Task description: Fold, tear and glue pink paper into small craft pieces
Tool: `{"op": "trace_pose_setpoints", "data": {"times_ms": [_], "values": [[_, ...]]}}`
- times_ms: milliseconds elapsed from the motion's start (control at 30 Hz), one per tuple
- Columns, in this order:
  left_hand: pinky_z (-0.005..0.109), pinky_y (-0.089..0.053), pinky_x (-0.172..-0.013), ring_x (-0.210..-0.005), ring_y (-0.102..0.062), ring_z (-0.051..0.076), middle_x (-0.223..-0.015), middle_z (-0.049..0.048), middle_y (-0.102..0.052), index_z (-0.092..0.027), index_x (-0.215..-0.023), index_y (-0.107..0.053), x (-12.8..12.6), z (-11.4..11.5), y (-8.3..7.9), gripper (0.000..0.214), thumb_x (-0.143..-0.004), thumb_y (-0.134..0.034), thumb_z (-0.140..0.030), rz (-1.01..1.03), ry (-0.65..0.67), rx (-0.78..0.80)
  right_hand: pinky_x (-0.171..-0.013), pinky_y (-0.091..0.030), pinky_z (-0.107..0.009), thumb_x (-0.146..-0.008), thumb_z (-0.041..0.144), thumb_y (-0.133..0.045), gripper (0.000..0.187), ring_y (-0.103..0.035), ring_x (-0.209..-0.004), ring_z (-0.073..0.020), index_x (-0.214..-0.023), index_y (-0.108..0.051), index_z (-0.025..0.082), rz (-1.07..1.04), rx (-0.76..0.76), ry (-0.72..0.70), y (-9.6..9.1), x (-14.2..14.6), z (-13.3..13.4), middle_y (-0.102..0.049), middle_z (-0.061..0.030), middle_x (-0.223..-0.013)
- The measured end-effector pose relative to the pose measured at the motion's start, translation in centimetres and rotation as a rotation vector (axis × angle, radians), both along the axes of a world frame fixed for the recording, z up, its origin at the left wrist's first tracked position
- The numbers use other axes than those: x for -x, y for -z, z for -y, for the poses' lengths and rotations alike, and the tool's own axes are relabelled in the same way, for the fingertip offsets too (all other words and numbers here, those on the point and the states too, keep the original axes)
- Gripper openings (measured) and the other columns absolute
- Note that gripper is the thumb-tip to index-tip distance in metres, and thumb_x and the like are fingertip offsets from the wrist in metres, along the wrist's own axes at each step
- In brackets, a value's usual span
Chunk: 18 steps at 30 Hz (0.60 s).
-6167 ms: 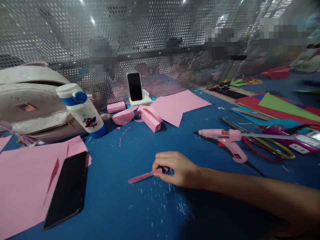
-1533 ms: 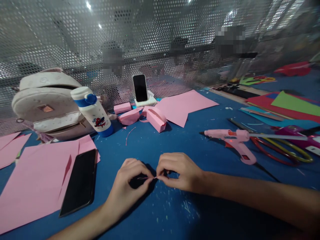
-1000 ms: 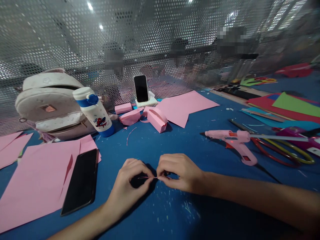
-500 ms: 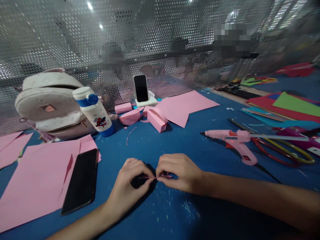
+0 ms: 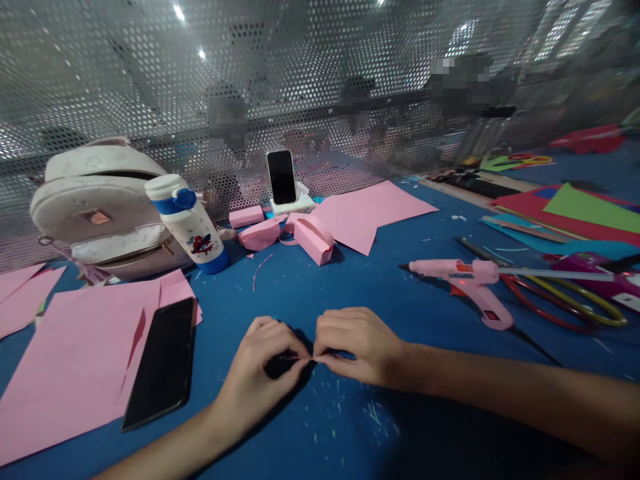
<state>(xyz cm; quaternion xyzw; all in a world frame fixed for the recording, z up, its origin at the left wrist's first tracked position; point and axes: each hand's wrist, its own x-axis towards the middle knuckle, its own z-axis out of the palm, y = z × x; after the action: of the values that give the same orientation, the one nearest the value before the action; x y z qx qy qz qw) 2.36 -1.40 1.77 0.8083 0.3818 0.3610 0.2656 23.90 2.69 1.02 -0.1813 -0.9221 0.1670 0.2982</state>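
Note:
Fingertip to fingertip, my left hand (image 5: 267, 353) and my right hand (image 5: 360, 343) pinch a small piece of pink paper (image 5: 313, 359) between them, just above the blue table (image 5: 350, 433). Both hands are closed on it, and most of the piece is hidden by the fingers. To the left lies a black phone (image 5: 163, 363), partly on a large sheet of pink paper (image 5: 75, 360). A pink glue gun (image 5: 475, 283) rests to the right, a clear glue stick reaching out of its back end.
Folded pink paper shapes (image 5: 313, 240) and a pink sheet (image 5: 390, 203) lie ahead. A second phone (image 5: 282, 177) stands upright behind them. A white backpack (image 5: 105, 207) and a bottle (image 5: 190, 227) stand at the left. Scissors (image 5: 555, 300) and coloured sheets (image 5: 590, 213) lie at the right.
My right hand's fingers have shifted slightly, and less of the pink paper shows inside them. The left hand stays almost still.

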Motion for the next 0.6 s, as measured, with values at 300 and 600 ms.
{"op": "trace_pose_setpoints", "data": {"times_ms": [300, 600], "values": [[0.033, -0.039, -0.08, -0.074, -0.061, 0.016, -0.076, -0.0022, -0.069, -0.021, -0.079, -0.067, 0.09, 0.03, 0.04, 0.011, -0.088, -0.067, -0.013, 0.006, -0.032, 0.031, -0.065, -0.04, -0.024, -0.095, 0.02, -0.058, 0.013, -0.056, -0.071, -0.0125, -0.085, -0.065, 0.018, -0.019, 0.055, 0.027, -0.24, -0.03, 0.12, -0.065, -0.0013, -0.078], [0.032, -0.039, -0.078, -0.074, -0.062, 0.016, -0.076, -0.0018, -0.069, -0.021, -0.078, -0.067, 0.07, -0.04, 0.08, 0.011, -0.087, -0.068, -0.014, 0.018, -0.056, 0.042, -0.064, -0.04, -0.023, -0.094, 0.021, -0.062, 0.009, -0.056, -0.07, -0.0114, -0.087, -0.066, 0.016, -0.05, 0.046, 0.022, -0.22, -0.12, 0.05, -0.065, -0.0005, -0.078]]}}
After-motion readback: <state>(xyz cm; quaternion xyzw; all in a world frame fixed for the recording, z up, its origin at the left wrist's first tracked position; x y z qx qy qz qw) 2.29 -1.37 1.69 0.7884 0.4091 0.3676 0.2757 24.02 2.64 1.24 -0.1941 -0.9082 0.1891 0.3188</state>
